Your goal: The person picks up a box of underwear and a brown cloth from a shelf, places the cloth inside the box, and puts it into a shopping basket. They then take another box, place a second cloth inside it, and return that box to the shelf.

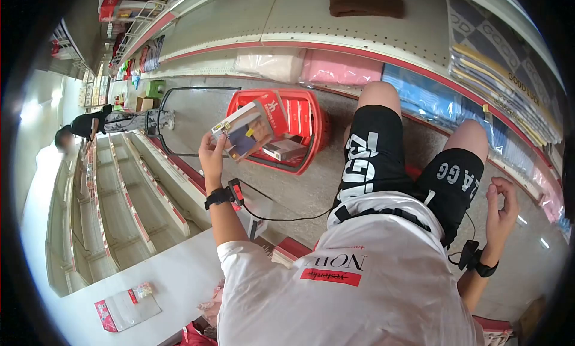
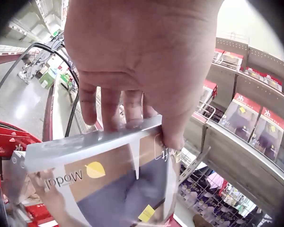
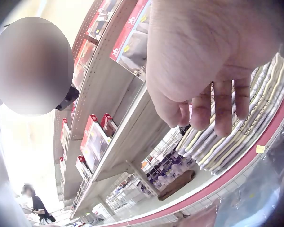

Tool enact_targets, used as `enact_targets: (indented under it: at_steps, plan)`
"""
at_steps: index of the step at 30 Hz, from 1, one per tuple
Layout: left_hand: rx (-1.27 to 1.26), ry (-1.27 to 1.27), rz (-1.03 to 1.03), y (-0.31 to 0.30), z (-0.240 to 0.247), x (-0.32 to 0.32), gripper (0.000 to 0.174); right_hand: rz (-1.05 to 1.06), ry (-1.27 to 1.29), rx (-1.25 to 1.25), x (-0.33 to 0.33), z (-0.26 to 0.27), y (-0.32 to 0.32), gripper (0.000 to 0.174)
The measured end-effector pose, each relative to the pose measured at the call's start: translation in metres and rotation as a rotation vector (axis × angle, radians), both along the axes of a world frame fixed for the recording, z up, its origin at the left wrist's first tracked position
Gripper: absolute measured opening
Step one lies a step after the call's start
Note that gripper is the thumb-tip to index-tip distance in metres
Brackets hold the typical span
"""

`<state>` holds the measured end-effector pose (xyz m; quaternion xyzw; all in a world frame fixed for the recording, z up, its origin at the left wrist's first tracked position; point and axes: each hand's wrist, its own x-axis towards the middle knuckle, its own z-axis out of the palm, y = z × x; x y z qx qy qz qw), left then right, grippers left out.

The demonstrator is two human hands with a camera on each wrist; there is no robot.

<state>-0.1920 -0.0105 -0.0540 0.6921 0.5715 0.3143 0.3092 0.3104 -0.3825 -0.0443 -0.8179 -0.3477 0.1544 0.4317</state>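
My left hand (image 1: 212, 161) grips one end of a boxed pair of underwear (image 1: 244, 130), a flat carton with a red end and a dark garment pictured on it. In the left wrist view, the thumb lies on the near face of the box (image 2: 118, 189) and the fingers go behind its top edge. The carton overlaps a red shopping basket (image 1: 324, 127) in the head view. Inside the basket are red boxes (image 1: 297, 117) and a grey box (image 1: 284, 148). Beside my right knee, my right hand (image 1: 502, 207) hangs with loosely bent fingers, holding nothing.
A black handle (image 1: 163, 115) loops out from the basket's far side. Low shelves hold bagged pink textiles (image 1: 341, 67), blue packs (image 1: 419, 94) and folded towels (image 1: 497, 91). At left stand shelving (image 1: 120, 202) and a white surface with a plastic pack (image 1: 127, 307). Another person (image 1: 90, 124) stands farther off.
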Motion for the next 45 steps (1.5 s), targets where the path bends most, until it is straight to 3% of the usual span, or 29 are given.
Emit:
enact_targets:
  at_steps: [5, 7, 9, 11, 16, 20, 24, 26, 27, 29, 31, 33, 34, 36, 39, 43, 45]
  plan:
    - [-0.044, 0.036, -0.010, -0.007, 0.007, 0.013, 0.030, -0.016, 0.014, -0.026, 0.002, -0.004, -0.015, 0.011]
    - [0.315, 0.603, -0.352, -0.009, 0.017, 0.022, 0.033, -0.019, 0.009, -0.029, 0.001, -0.005, -0.017, 0.011]
    - [0.248, 0.579, -0.370, -0.010, 0.009, 0.022, 0.037, -0.037, 0.022, -0.038, 0.000, -0.004, -0.019, 0.011]
    - [0.221, 0.748, -0.550, -0.012, 0.000, 0.019, 0.038, -0.047, 0.019, -0.036, -0.002, -0.008, -0.021, 0.011]
    - [0.085, 0.780, -0.613, -0.023, -0.045, 0.014, 0.041, -0.043, 0.021, -0.057, -0.010, -0.009, -0.013, 0.011]
    - [0.242, 0.836, -0.708, -0.028, -0.085, 0.019, 0.035, 0.007, 0.002, -0.067, -0.017, -0.005, -0.002, 0.011]
    - [0.196, 0.797, -0.642, -0.023, -0.096, 0.017, 0.035, 0.038, -0.027, -0.109, -0.023, 0.002, 0.009, 0.010]
    - [-0.145, 0.612, -0.642, -0.016, -0.096, 0.009, 0.033, 0.042, -0.032, -0.118, -0.025, 0.003, 0.013, 0.010]
    - [-0.145, 0.605, -0.629, -0.010, -0.101, 0.000, 0.033, 0.033, -0.025, -0.128, -0.026, 0.004, 0.016, 0.010]
    - [-0.332, 0.205, -0.297, 0.009, -0.122, -0.026, 0.034, 0.043, -0.040, -0.137, -0.030, 0.007, 0.022, 0.010]
    - [-0.227, 0.337, -0.261, 0.030, -0.137, -0.050, 0.042, 0.034, -0.054, -0.152, -0.033, 0.011, 0.026, 0.010]
    - [-0.021, 0.666, 0.135, 0.040, -0.149, -0.064, 0.051, 0.063, -0.097, -0.154, -0.036, 0.016, 0.030, 0.010]
    - [-0.025, 0.662, 0.122, 0.047, -0.162, -0.077, 0.051, 0.053, -0.100, -0.162, -0.036, 0.017, 0.030, 0.010]
    - [-0.227, 0.417, 0.255, 0.064, -0.183, -0.092, 0.058, 0.029, -0.108, -0.171, -0.037, 0.019, 0.030, 0.009]
    - [-0.336, 0.269, 0.148, 0.076, -0.186, -0.089, 0.056, -0.006, -0.123, -0.217, -0.039, 0.026, 0.032, 0.008]
    - [-0.364, 0.438, 0.203, 0.089, -0.182, -0.070, 0.074, -0.051, -0.104, -0.205, -0.046, 0.030, 0.036, 0.008]
    - [-0.314, 0.446, 0.262, 0.089, -0.182, -0.061, 0.072, -0.011, -0.151, -0.182, -0.048, 0.027, 0.039, 0.008]
